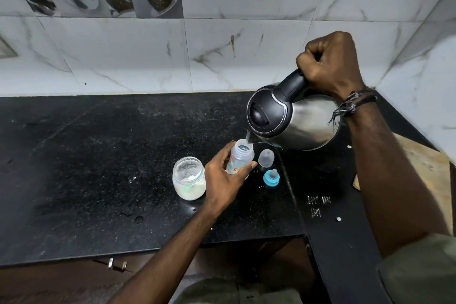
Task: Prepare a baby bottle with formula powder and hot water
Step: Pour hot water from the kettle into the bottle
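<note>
My left hand [223, 179] grips a small clear baby bottle [240, 157] with printed figures, standing open-topped on the black counter [98, 155]. My right hand [329, 64] holds the black handle of a steel electric kettle [296, 117], tilted with its spout just over the bottle's mouth; water runs from the spout into the bottle. A glass jar of white formula powder [189, 179] stands open to the left of my left hand. The bottle's clear cap [266, 157] and its blue collar with teat [271, 177] lie on the counter to the right of the bottle.
A marble-patterned tiled wall [222, 44] rises behind the counter and on the right side. A wooden board [424, 168] lies at the right under my forearm. Chalk-like tally marks [318, 205] sit on the counter's right section. The counter's front edge runs below, with a drawer handle [117, 265].
</note>
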Demonstrator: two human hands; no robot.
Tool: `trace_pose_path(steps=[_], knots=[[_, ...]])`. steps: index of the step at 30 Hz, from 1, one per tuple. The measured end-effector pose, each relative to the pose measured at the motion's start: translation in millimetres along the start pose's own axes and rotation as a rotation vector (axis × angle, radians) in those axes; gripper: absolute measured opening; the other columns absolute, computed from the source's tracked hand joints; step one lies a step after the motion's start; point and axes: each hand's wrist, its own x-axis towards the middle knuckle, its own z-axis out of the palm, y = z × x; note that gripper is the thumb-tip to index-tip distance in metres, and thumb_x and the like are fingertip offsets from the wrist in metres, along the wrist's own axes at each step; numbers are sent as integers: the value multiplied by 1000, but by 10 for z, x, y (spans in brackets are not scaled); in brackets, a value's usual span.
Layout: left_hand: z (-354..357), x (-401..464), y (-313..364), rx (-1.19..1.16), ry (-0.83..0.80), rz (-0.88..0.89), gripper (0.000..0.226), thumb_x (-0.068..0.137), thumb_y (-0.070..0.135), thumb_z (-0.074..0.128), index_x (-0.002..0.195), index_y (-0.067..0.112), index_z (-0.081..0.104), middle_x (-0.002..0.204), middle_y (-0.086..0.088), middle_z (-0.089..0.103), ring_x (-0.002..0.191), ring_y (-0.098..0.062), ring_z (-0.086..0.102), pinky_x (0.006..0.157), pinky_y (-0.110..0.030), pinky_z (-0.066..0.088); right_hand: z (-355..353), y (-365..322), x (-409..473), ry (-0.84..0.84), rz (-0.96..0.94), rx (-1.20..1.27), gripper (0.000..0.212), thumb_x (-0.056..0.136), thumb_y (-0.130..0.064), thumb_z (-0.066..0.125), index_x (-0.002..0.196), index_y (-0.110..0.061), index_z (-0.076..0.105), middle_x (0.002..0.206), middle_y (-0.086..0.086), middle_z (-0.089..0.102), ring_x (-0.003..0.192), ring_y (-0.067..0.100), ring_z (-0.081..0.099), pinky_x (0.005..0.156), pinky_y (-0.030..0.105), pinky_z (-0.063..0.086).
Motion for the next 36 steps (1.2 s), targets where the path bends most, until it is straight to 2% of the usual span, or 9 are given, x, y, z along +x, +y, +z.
trace_pose_path(steps=[10,21,28,34,36], knots=[[-5,4,-18,10,2,-16,57,76,31,90,127,15,70,120,5,76,112,-12,71,97,-36,58,-4,-24,14,-4,-23,-34,30,66,-26,50,44,-12,35,41,1,24,46,18,25,47,25,18],[-4,5,-7,1,6,-10,57,77,26,91,128,13,70,120,4,76,112,-11,71,97,-33,58,-11,-45,34,3,-39,-63,31,65,-27,49,46,-6,36,45,10,25,48,21,26,49,27,20],[-13,-2,9,-15,-7,14,50,79,20,90,125,14,70,117,5,77,110,-15,72,95,-31,57,-17,-63,32,-4,-56,-61,30,64,-27,48,44,-12,32,43,4,24,46,19,26,48,25,19],[-21,-14,52,-30,-13,22,46,80,14,90,122,15,71,112,7,77,105,-11,72,89,-21,54,-25,-71,38,2,-60,-65,31,64,-28,48,46,-8,34,44,8,25,47,21,27,49,27,20],[-22,-17,48,-27,-11,22,47,80,15,90,122,15,71,113,7,77,106,-12,72,90,-24,56,-25,-80,32,0,-63,-59,31,64,-28,48,45,-10,32,44,7,24,47,20,26,49,27,19]])
